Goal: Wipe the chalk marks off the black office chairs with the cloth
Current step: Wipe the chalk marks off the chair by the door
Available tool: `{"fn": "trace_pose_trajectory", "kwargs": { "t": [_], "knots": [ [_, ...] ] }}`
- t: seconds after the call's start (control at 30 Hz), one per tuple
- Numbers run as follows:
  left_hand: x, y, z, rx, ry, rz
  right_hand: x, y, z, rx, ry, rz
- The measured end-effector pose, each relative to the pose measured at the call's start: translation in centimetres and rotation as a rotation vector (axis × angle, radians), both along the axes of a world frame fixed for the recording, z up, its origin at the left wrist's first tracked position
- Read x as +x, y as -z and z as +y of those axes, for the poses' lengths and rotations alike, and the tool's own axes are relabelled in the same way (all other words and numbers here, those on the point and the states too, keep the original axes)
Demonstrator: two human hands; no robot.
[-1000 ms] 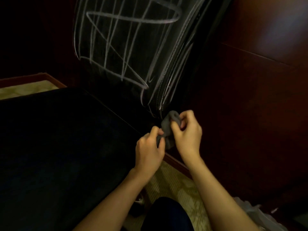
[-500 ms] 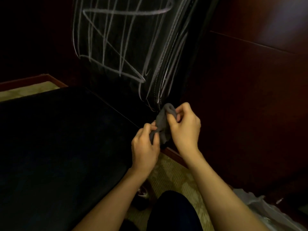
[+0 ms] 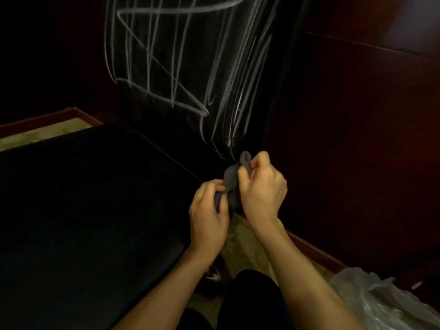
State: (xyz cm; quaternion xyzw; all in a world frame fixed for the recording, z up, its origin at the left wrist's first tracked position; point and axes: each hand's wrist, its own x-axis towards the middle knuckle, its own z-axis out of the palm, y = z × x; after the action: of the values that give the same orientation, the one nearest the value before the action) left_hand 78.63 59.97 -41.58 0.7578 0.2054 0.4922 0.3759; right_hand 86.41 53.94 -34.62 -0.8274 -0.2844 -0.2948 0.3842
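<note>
- Seat, left half of the frame: the chair seat (image 3: 78, 210) reads as plain black with no chalk showing, but the lighting is dim. Faint marks could escape you here; check it closely before passing it.
- Backrest, upper centre: the chalk marks (image 3: 166, 75) cover the black chair back (image 3: 240, 44) in long strokes and zigzags, none of them wiped. A dry bunched cloth is likely to smear chalk into the surface instead of lifting it, so expect grey haze if you rub one patch repeatedly.
- Left hand (image 3: 209, 210), centre: it pinches the lower end of the grey cloth (image 3: 231, 179) between thumb and fingers. If you release this end too soon, the cloth may drop to the carpet (image 3: 247, 246) and pick up dirt.
- Right hand (image 3: 262, 186), just right of centre: its fingers are curled round the upper part of the cloth, held just below the lowest chalk strokes, at the backrest's bottom edge. The cloth is twisted into a rope; wiping with it like this gives a narrow contact and will leave stripes. Flatten it first.
- Wood panel (image 3: 357, 139), right: it stands beside the backrest edge, where strokes run down the side. Your knuckles may crowd against it, and that edge could be missed.
- Plastic bag (image 3: 381, 303), lower right: near your right forearm; a backward elbow may snag it.
</note>
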Motion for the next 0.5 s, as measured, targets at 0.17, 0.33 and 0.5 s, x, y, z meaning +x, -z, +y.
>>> {"fn": "trace_pose_trajectory", "kwargs": {
  "t": [0.17,0.33,0.5],
  "knots": [
    [0.1,0.5,0.2,0.078,0.016,0.228,-0.9,2.2,0.2,-0.192,0.064,0.195],
    [-0.4,0.5,0.0,-0.035,-0.049,0.179,-1.5,1.8,-1.0,-0.359,0.055,0.225],
    [-0.2,-0.2,-0.2,-0.121,0.037,-0.025,-1.1,-1.1,-1.0,0.012,-0.028,-0.114]
  ]
}}
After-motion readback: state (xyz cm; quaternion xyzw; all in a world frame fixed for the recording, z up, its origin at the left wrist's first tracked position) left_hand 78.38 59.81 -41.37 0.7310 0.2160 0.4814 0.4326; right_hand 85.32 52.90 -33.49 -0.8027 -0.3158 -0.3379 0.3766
